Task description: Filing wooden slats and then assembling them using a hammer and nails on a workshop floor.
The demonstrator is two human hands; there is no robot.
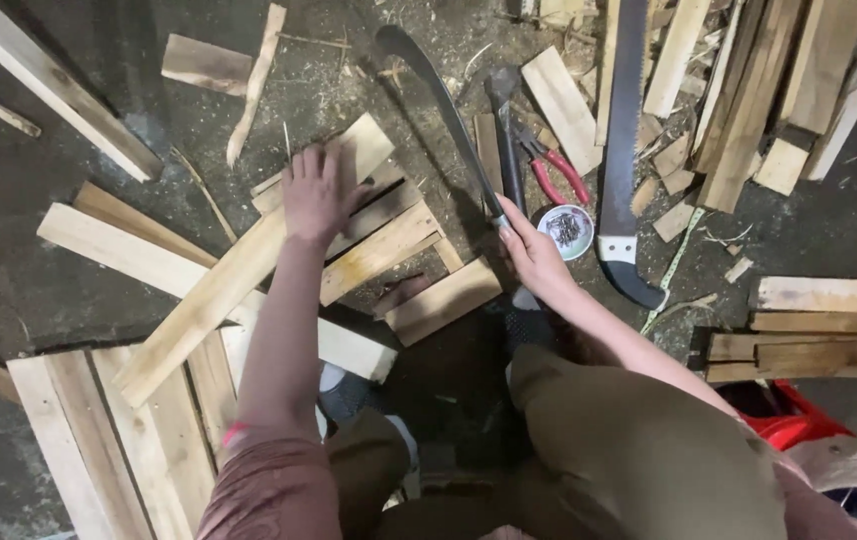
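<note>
Left hand (317,192) presses flat, fingers spread, on a long pale wooden plank (249,262); right hand (529,248) has fingers wrapped around a curved dark-bladed machete (441,100), beside the red-handled pliers (554,165).

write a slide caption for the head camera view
Left hand pressing a wooden plank on the floor while the right hand grips a curved machete beside pliers and a saw.

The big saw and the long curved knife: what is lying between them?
In the head view, between the saw and the knife lie a hammer, red-handled pliers and a small dish of nails.
</note>
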